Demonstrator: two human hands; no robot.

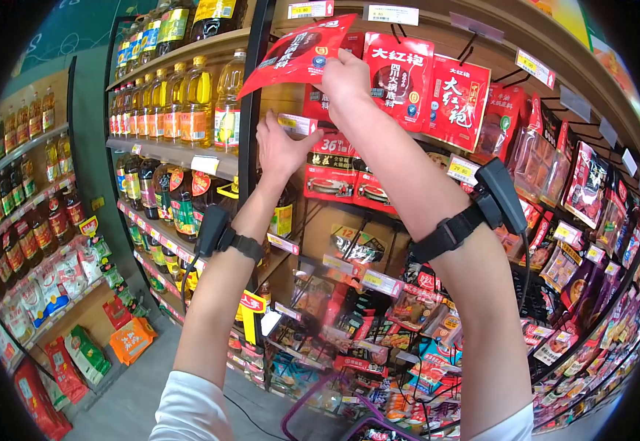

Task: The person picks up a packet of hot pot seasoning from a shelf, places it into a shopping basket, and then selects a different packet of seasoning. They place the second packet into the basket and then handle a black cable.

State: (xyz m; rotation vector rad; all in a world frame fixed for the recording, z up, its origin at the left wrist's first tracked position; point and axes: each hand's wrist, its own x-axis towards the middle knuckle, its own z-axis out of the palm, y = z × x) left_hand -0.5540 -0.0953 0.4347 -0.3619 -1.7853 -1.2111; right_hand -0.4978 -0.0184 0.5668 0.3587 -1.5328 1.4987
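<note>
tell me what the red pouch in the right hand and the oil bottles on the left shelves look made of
Red pouch: likely glossy plastic film; it bends and glints in the right hand.
Oil bottles: seemingly clear plastic, since golden oil shows through and highlights shine.

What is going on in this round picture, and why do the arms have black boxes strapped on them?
The picture comes from a camera worn on a person's head, looking at their own hands, so the edges bend round. The person stands in a shop aisle. Their right hand holds a flat red plastic sauce packet up near the top hooks. Their left hand touches a small white and yellow price tag on the end of a hook. Each wrist wears a black strap with a small black box, probably some sort of device; I cannot tell what it does. More red packets with big Chinese letters hang nearby. Yellow cooking oil bottles fill wooden shelves on the left.
</note>
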